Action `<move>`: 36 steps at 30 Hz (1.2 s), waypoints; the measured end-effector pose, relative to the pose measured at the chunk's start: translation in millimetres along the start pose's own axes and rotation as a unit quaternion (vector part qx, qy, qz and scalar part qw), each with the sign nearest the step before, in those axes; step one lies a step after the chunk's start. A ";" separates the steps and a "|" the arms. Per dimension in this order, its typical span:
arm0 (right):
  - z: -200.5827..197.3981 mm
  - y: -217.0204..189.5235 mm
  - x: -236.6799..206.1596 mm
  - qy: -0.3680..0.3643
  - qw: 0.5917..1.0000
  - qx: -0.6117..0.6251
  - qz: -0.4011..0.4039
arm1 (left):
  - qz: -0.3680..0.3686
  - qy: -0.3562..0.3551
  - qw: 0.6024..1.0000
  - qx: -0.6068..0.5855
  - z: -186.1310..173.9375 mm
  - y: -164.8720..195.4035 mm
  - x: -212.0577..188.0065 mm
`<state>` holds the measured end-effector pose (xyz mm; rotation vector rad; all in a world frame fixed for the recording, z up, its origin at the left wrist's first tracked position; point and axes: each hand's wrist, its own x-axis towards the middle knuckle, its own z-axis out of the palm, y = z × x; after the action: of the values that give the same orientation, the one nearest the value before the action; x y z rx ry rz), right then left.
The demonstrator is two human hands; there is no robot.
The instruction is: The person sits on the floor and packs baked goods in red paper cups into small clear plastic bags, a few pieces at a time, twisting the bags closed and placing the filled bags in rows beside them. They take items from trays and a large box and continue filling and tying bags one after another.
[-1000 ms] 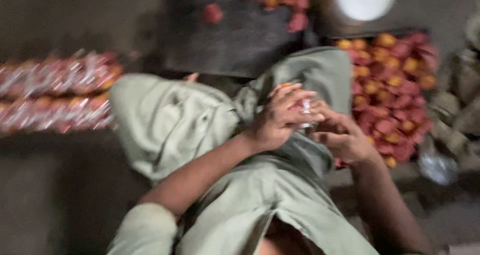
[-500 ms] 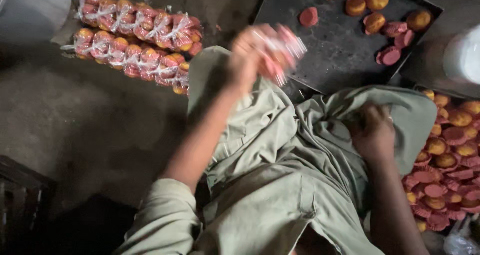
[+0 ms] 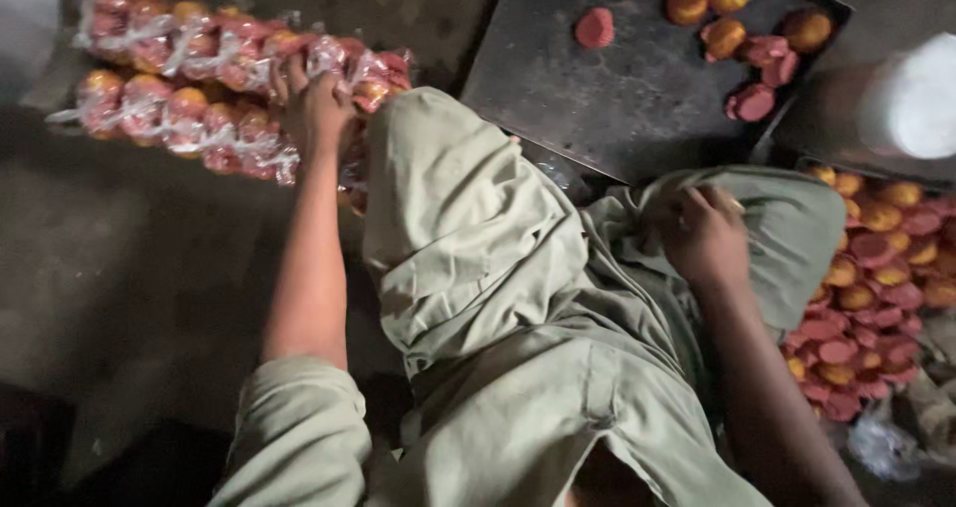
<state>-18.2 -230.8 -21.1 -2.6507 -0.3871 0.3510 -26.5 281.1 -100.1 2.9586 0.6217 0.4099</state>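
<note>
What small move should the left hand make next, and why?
Probably let go and draw back. The left hand rests on a wrapped packet at the near end of the packet rows, seemingly in line with them, while the right hand waits on the knee.

Your left hand (image 3: 317, 104) stretches far forward on a straight bare arm, fingers curled shut in a grasp. Your right hand (image 3: 703, 236) rests on your raised knee, fingers bent, forearm angled back toward you.
</note>
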 end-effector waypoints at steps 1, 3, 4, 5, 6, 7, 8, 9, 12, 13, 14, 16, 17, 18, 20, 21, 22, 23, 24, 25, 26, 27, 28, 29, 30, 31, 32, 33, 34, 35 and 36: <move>2.8 -1.3 6.9 -0.021 0.999 0.035 0.030 | 0.002 0.001 1.000 0.009 -1.3 4.8 0.3; 13.8 -8.1 23.8 0.004 0.993 -0.068 -0.095 | -0.010 0.039 0.996 -0.074 -9.1 20.3 0.9; 22.6 -14.2 32.8 -0.042 0.994 -0.068 -0.076 | -0.016 0.058 0.992 -0.114 -14.4 31.2 1.0; 31.6 -20.9 41.4 -0.087 0.992 -0.067 -0.056 | -0.055 0.021 0.979 -0.193 -20.2 46.4 1.7; 43.3 -29.9 51.1 -0.091 0.984 -0.059 -0.142 | -0.094 -0.015 0.959 -0.268 -26.2 65.8 1.7; 52.9 -38.5 56.9 -0.093 0.968 -0.049 -0.228 | -0.131 -0.051 0.930 -0.340 -33.5 86.1 0.7; 61.7 -46.2 59.4 -0.184 0.978 -0.049 -0.085 | -0.049 0.013 0.934 -0.354 -39.7 110.6 -2.9; 72.7 -56.0 62.1 -0.268 0.960 -0.048 0.060 | 0.034 0.078 0.928 -0.364 -44.6 137.3 -7.1; 86.6 -70.0 64.7 -0.207 0.961 -0.142 -0.113 | 0.118 -0.019 0.918 -0.378 -54.3 207.0 -35.4; 87.9 -71.2 64.2 -0.208 0.962 -0.120 -0.130 | 0.138 -0.077 0.925 -0.344 -55.1 221.6 -45.7; 88.3 -69.0 62.5 -0.210 0.962 -0.099 -0.146 | 0.161 -0.149 0.931 -0.290 -55.6 229.9 -57.1; 85.6 -63.7 58.0 -0.182 0.961 -0.052 -0.201 | 0.200 -0.239 0.926 -0.214 -52.4 240.5 -71.3; 82.8 -61.1 55.3 -0.150 0.959 -0.026 -0.238 | 0.219 -0.258 0.921 -0.194 -50.5 243.1 -75.7; 79.9 -59.3 52.4 -0.118 0.954 0.000 -0.275 | 0.238 -0.276 0.915 -0.174 -48.3 245.5 -78.2; 73.7 -57.7 46.9 -0.107 0.972 -0.045 -0.205 | 0.218 -0.285 0.921 -0.153 -46.0 249.7 -79.3; 70.9 -58.3 44.4 -0.102 0.978 -0.066 -0.170 | 0.206 -0.292 0.923 -0.142 -46.1 252.3 -78.8; 68.0 -59.3 42.7 -0.118 0.983 -0.077 -0.117 | 0.180 -0.296 0.926 -0.149 -47.4 254.6 -78.7; 65.3 -61.4 41.5 -0.131 0.986 -0.088 -0.063 | 0.157 -0.298 0.929 -0.156 -48.9 257.2 -78.4; 62.0 -63.2 41.4 -0.140 0.985 -0.099 -0.009 | 0.135 -0.297 0.931 -0.163 -49.4 259.0 -78.7; 59.1 -65.5 42.3 -0.144 0.983 -0.113 0.000 | 0.132 -0.280 0.935 -0.176 -51.0 260.5 -79.5; 56.5 -67.9 43.8 -0.150 0.980 -0.127 0.008 | 0.127 -0.262 0.938 -0.189 -52.7 261.1 -80.4; 54.5 -70.5 46.4 -0.155 0.978 -0.140 0.016 | 0.122 -0.244 0.941 -0.200 -54.3 260.7 -81.6; 52.8 -72.7 49.2 -0.173 0.974 -0.145 0.030 | 0.097 -0.243 0.941 -0.213 -55.6 260.0 -83.1; 52.1 -75.2 52.4 -0.191 0.969 -0.150 0.043 | 0.070 -0.241 0.941 -0.225 -56.6 258.4 -84.4; 52.1 -77.9 55.6 -0.210 0.964 -0.154 0.055 | 0.042 -0.239 0.941 -0.237 -58.2 257.1 -85.8; 52.7 -80.2 58.5 -0.212 0.962 -0.163 0.056 | 0.049 -0.209 0.939 -0.270 -58.4 255.2 -87.1; 54.0 -82.9 61.1 -0.211 0.961 -0.171 0.056 | 0.058 -0.178 0.935 -0.301 -59.1 253.6 -88.5; 55.4 -84.3 62.9 -0.213 0.959 -0.179 0.058 | 0.067 -0.148 0.929 -0.333 -60.2 252.3 -89.8; 56.9 -84.6 64.1 -0.209 0.962 -0.173 0.037 | 0.065 -0.151 0.927 -0.338 -61.1 250.7 -91.3; 56.8 -84.8 64.3 -0.207 0.964 -0.166 0.017 | 0.061 -0.157 0.924 -0.344 -62.2 249.5 -92.8; 56.4 -83.0 64.0 -0.209 0.965 -0.159 0.000 | 0.057 -0.166 0.919 -0.352 -63.6 248.3 -94.9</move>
<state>6.5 -116.7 -44.4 -2.8757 -0.6202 0.9251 -32.9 17.9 -26.6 2.2891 0.1953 0.0935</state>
